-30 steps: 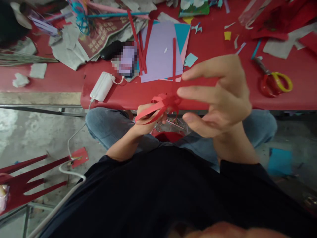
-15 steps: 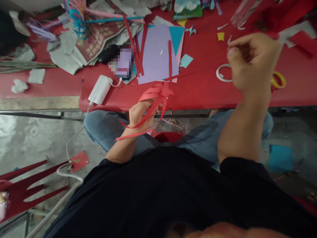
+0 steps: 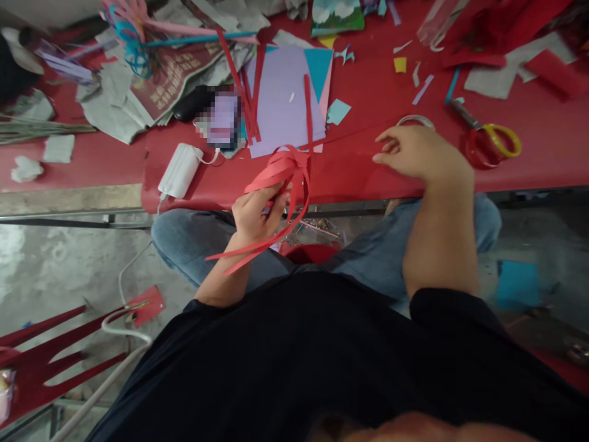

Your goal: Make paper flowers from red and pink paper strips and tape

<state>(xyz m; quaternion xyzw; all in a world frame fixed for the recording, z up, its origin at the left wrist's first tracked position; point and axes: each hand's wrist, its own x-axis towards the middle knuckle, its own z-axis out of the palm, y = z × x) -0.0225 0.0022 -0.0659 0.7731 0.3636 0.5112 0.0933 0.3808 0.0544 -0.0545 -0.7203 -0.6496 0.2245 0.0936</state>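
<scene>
My left hand is closed around a bundle of looped red paper strips above the table's front edge. Loops rise over its fingers, and long loose ends trail across the wrist. To the right, my right hand hovers over the red table, thumb and forefinger apart with nothing visible between them. It partly covers a roll of tape. Beyond it lie scissors with yellow and red handles. Purple paper sheets lie in front of my left hand, with a red strip on top.
At the left are a white power bank with a cable and a pixelated phone-like object. Newspaper, paper scraps and a blue stick crowd the back. Below the table edge sits a red container between my knees.
My right hand has come down and to the left, nearer the tape roll, and its fingers have parted. The scissors show more fully. My left hand with the red strips has shifted slightly left.
</scene>
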